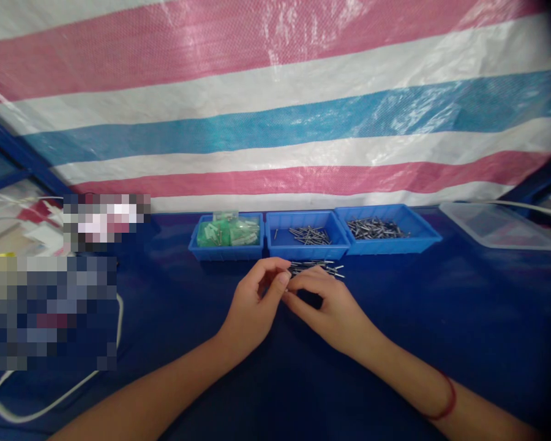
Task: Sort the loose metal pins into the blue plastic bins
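My left hand (259, 294) and my right hand (326, 300) meet over the dark blue table, thumbs and fingertips pinched close together. Whatever sits between the fingertips is too small and covered to make out. Just behind my fingers lies a small pile of thin metal rods (324, 267), perhaps rivets or pins, partly hidden by my right hand. Beyond it stands the middle blue bin (303, 250), with similar metal pieces (313, 235) inside. The right blue bin (395, 245) contains many short metal pieces (374, 228).
At the left of the row, a blue bin (227, 253) holds green and clear small bags (229, 231). A translucent plastic lid (500, 226) lies at the back right. White cable (50, 407) loops on the left, near blurred-out items. A striped plastic sheet (275, 135) hangs behind the table.
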The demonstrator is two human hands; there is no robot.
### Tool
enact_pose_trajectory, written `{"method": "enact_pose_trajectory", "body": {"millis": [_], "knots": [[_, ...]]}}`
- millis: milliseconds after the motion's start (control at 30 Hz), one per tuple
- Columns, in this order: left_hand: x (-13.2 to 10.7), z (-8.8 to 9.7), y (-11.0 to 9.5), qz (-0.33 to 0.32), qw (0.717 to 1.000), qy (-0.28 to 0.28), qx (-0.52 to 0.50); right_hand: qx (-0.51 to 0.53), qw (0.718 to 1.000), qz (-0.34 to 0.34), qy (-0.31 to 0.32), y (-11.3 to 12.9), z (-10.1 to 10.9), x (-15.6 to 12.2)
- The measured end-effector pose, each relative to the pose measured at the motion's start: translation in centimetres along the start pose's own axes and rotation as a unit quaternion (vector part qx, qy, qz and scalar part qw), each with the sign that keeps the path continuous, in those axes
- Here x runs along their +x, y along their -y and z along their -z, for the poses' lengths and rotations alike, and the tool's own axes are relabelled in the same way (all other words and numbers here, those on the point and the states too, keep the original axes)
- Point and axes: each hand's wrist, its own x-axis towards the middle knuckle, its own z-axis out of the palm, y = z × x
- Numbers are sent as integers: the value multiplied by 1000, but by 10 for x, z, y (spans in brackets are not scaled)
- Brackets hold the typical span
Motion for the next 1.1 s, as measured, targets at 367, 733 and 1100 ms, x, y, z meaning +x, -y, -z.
{"method": "enact_pose_trajectory", "body": {"millis": [367,733,1100], "knots": [[3,7,-2,-95,990,15,103,17,1000,2,-15,0,2,-1],[8,15,1,-142,982,7,121,56,994,-24,-91,-1,10,0],[7,15,-7,-126,959,110,229,-6,991,-1,-133,4,29,3]]}}
